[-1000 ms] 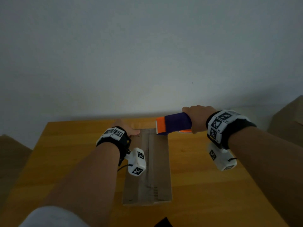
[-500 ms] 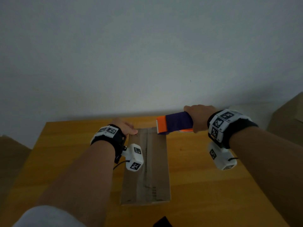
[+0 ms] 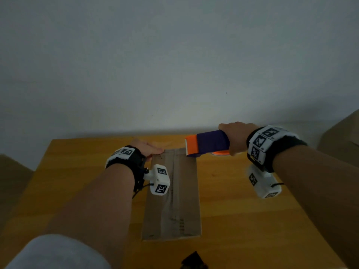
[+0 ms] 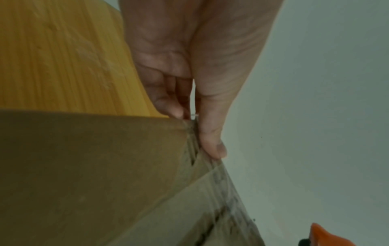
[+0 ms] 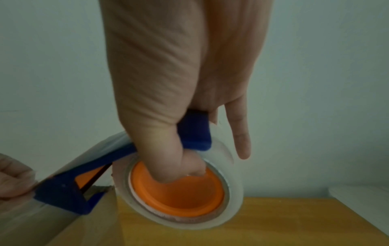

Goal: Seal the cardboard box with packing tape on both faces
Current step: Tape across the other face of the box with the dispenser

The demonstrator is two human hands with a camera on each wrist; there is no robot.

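Observation:
A long brown cardboard box (image 3: 172, 193) lies lengthwise on the wooden table (image 3: 242, 220), a strip of clear tape (image 4: 212, 191) running along its top seam. My left hand (image 3: 153, 150) holds the box's far left corner, thumb (image 4: 212, 146) on the top edge and fingers (image 4: 168, 106) down the side. My right hand (image 3: 233, 138) grips a blue and orange tape dispenser (image 3: 207, 142) at the box's far right corner. In the right wrist view the thumb (image 5: 179, 159) curls into the orange core of the clear tape roll (image 5: 229, 191). The dispenser's blue nose (image 5: 63, 196) touches the box top.
A grey wall (image 3: 174, 65) rises straight behind the table's far edge. Brown cartons stand off the table at the right (image 3: 343, 136) and the left (image 3: 11, 175). A small dark object (image 3: 194, 262) shows at the near edge.
My left wrist has drifted slightly left while the hand stays at the box's far corner. The right hand and the dispenser have hardly moved.

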